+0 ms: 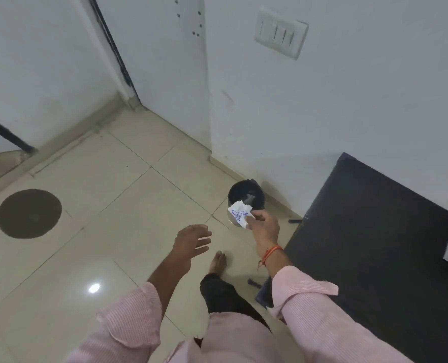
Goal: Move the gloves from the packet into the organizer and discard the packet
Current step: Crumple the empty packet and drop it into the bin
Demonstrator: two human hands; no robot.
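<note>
One packet (240, 215), slanted far-left to near-right, is pinched by the right hand (264, 227) over the rim of the bin (257, 192) beside wall (322, 113) and table (374, 244) edge; the left hand (189, 241) is spread over open floor (100, 218).

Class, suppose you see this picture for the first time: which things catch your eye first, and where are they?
The right hand holds a crumpled white packet with blue print over a small black bin that stands on the tiled floor by the wall. The left hand hangs open in mid-air beside it, and a dark round cover sits in the floor at far left.
</note>
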